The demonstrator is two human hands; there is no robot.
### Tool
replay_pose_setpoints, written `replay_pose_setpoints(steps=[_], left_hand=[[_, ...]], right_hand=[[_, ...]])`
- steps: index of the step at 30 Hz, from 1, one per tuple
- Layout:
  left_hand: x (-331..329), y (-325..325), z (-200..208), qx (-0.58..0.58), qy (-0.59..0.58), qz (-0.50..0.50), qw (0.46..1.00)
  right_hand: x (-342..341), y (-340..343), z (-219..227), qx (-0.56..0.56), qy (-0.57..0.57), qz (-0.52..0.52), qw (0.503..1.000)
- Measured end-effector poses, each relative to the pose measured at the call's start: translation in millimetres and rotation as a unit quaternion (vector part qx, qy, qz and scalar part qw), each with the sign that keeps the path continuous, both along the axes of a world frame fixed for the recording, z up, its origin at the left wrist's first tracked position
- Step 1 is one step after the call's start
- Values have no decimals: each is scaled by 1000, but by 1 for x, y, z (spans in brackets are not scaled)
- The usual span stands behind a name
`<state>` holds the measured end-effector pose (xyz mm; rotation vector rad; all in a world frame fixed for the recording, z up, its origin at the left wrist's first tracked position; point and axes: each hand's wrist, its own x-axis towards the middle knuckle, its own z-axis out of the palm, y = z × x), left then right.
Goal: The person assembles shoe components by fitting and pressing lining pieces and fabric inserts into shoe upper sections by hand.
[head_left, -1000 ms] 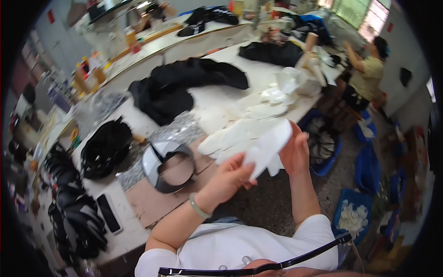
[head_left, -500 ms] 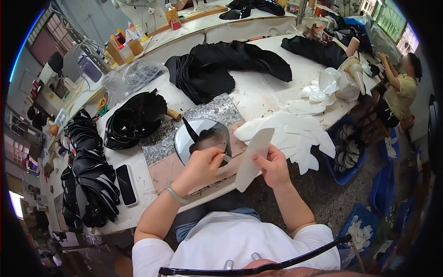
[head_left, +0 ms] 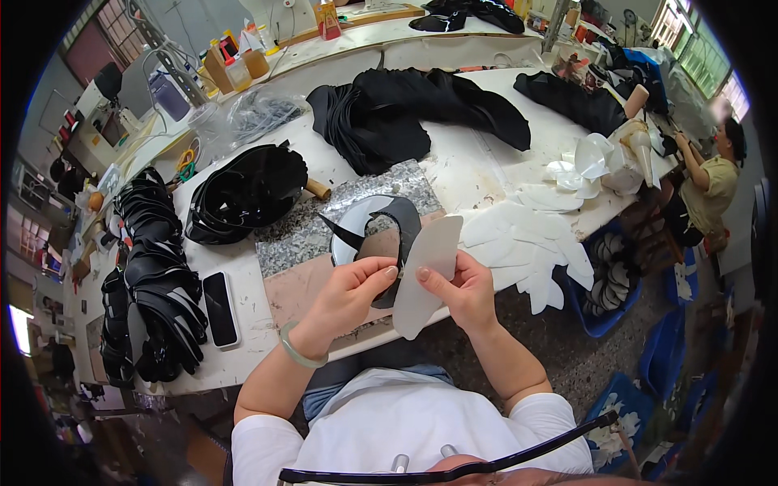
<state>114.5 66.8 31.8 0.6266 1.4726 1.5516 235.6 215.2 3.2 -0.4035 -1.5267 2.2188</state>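
My left hand (head_left: 354,293) is closed, thumb and fingertips pinching the near edge of a curved black shoe-upper piece (head_left: 408,223) with a pale grey inside. That piece is raised at a tilt over the board, its pointed black end toward the left. In my right hand (head_left: 472,296) is a flat white leaf-shaped piece (head_left: 429,263), thumb on its face and fingers behind. The white piece stands nearly upright beside the black piece's right edge; whether they touch, I cannot tell.
A speckled stone slab (head_left: 296,223) lies beneath, with a pinkish board (head_left: 284,292) nearer. White cut pieces (head_left: 527,247) spread at right, black pieces (head_left: 158,283) at left near a phone (head_left: 220,309). Blue bins (head_left: 601,324) stand on the floor. A person (head_left: 707,190) sits at far right.
The black upper piece has lifted and tilted up from the board. My hands have come closer together, and the white piece has moved left toward the black one.
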Motion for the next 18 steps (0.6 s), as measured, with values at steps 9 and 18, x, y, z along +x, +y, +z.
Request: replay_pose_setpoints(steps=[9, 18], left_hand=[[3, -3, -6, 3, 10, 5, 1000], [18, -11, -3, 22, 51, 56, 997]], right_hand=[[0, -2, -4, 7, 5, 0, 1000], [0, -16, -10, 163, 40, -29, 985]])
